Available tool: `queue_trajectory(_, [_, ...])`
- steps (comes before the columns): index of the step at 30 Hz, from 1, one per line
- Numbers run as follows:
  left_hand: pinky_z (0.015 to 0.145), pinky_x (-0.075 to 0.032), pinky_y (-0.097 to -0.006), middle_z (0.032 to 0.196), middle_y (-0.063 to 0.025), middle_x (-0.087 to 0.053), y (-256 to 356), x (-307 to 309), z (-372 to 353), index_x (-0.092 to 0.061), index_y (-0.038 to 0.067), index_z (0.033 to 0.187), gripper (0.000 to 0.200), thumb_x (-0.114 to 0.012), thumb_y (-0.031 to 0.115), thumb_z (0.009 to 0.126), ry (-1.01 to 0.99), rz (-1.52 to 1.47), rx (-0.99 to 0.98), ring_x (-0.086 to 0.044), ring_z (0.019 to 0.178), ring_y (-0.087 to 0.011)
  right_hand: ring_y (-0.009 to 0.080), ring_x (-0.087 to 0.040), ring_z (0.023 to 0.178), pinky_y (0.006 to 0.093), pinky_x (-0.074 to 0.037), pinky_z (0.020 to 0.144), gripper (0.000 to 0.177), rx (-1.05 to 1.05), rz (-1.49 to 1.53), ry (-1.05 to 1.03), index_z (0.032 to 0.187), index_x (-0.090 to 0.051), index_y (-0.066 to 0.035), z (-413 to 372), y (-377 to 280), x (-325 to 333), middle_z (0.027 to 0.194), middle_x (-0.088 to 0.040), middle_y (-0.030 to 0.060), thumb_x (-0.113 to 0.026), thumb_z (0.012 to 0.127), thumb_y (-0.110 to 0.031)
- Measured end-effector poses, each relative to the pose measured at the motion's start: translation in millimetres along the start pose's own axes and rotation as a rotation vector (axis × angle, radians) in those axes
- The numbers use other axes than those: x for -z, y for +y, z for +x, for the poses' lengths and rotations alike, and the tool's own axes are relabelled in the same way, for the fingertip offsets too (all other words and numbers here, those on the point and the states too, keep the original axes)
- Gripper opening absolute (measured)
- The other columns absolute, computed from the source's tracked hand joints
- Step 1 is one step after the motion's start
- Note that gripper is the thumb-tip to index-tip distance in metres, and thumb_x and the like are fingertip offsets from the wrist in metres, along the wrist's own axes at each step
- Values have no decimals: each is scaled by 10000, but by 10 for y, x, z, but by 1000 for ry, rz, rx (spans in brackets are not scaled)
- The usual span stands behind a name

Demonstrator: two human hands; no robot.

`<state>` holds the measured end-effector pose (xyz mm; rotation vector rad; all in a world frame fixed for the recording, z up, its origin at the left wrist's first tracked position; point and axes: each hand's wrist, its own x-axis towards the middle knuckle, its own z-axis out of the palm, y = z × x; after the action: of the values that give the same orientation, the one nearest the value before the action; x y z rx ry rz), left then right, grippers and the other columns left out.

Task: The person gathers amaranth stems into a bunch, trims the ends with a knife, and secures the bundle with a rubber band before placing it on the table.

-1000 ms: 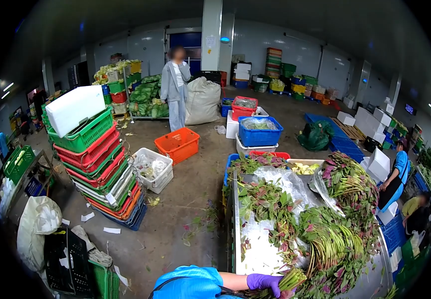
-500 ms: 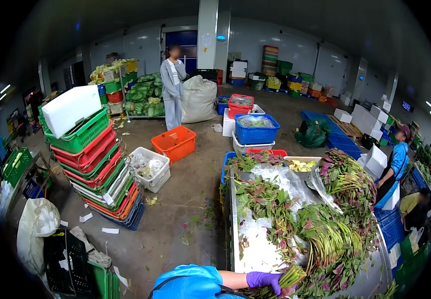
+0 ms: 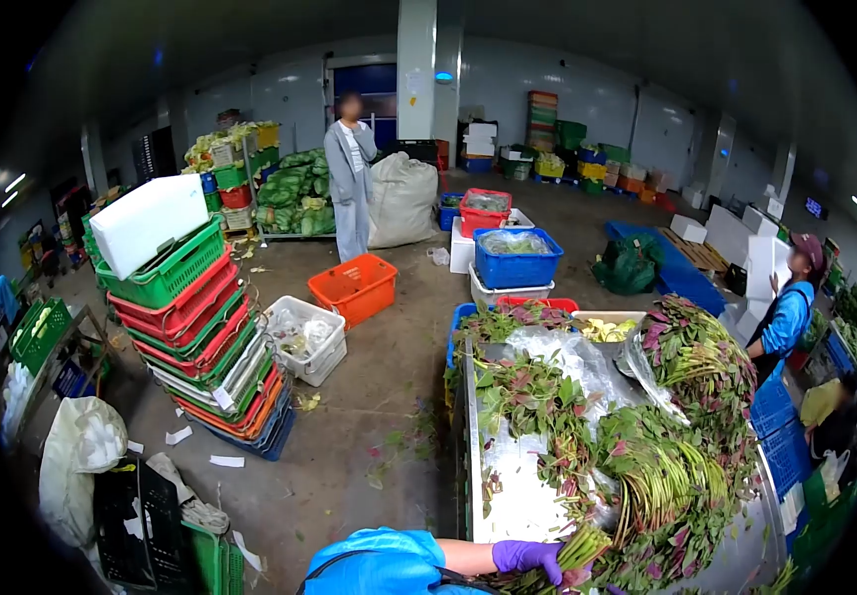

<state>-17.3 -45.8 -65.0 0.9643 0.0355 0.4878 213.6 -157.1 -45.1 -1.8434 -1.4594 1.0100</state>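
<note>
My left hand (image 3: 532, 558), in a purple glove, reaches in from the bottom centre. Its fingers are wrapped round a bunch of green stems (image 3: 583, 545) at the near edge of the metal table (image 3: 470, 446). Right beside it lies a large pile of leafy greens (image 3: 666, 486) with purple-tinged leaves, stems bundled side by side. Loose leafy sprigs (image 3: 527, 392) and clear plastic film (image 3: 567, 362) lie farther up the table. I cannot make out my right hand.
Stacked crates (image 3: 200, 327) stand at the left, near an orange crate (image 3: 354, 288) and a white crate (image 3: 304, 342). Beyond the table is a blue crate (image 3: 515, 260). One person (image 3: 351, 178) stands at the back; another in blue (image 3: 790, 312) holds white foam at the right.
The person in blue at the right has raised a white foam piece. My left hand still grips the stems; the whole view has shifted slightly.
</note>
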Motion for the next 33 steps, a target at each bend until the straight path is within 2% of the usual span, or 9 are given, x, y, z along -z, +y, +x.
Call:
queue_trajectory(2, [743,-420,-289,910,-36,-544,252,-137,-200,-498,39,1089,608,-785,128,560,142,-116,52,-505,830,-144,173,-593,814,283,-468,754,321,263,-84,47,1115,-570,-4,287,375,-93,919,-635,122,-551,852,-187])
queue_trajectory(3, [729,-420,-291,889,-33,-541,165,-227,-239,-484,41,1096,602,-769,102,570,67,-89,175,-502,805,-147,128,-579,656,258,-456,607,191,219,175,141,970,-613,9,388,-29,-164,709,-617,53,-587,792,-53])
queue_trajectory(4, [716,-420,-293,868,-30,-538,278,-69,-170,-471,43,1103,597,-754,76,579,16,-16,219,-499,780,-149,107,-560,656,257,-456,612,316,197,185,141,1112,-569,-19,503,-218,-106,793,-632,62,-594,803,-78])
queue_trajectory(5, [712,-428,-285,850,-49,-558,281,-29,-126,-478,31,1075,574,-739,57,565,-16,-14,185,-521,788,-152,95,-536,669,247,-448,631,432,522,-21,238,1217,-509,-56,658,-466,-24,848,-628,59,-611,798,-93])
queue_trajectory(6, [708,-436,-276,832,-68,-578,261,-19,-115,-486,18,1047,551,-724,37,551,-36,-1,134,-542,797,-155,102,-554,673,262,-455,665,528,279,51,158,1284,-435,-85,672,-809,119,763,-614,44,-620,793,-138])
queue_trajectory(10, [609,-387,-285,692,-45,-480,248,-44,-107,-464,7,955,425,-694,43,601,-69,-83,58,-470,662,-158,112,-557,652,237,-462,609,659,468,79,157,1390,-236,-116,1406,-1360,411,737,-580,55,-580,828,-106])
queue_trajectory(20, [591,-384,-251,711,-18,-457,294,-68,-119,-446,25,936,454,-728,107,589,-10,-188,38,-465,654,-131,122,-508,514,255,-411,481,599,204,403,-108,1374,-267,-91,2338,-2725,685,592,-519,29,-549,845,-97])
queue_trajectory(30, [599,-374,-275,710,-20,-446,198,9,-63,-458,54,876,428,-760,140,584,-164,-234,-65,-447,661,-146,125,-521,545,241,-407,465,655,378,228,-281,1398,-203,-111,2279,-3145,27,651,-541,60,-555,846,-87])
queue_trajectory(33, [595,-393,-264,713,-4,-439,194,-22,-115,-434,36,972,511,-749,94,574,-83,-283,-62,-459,665,-114,114,-512,557,245,-409,494,645,391,210,-287,1391,-223,-99,2195,-3150,-36,662,-536,48,-558,840,-87])
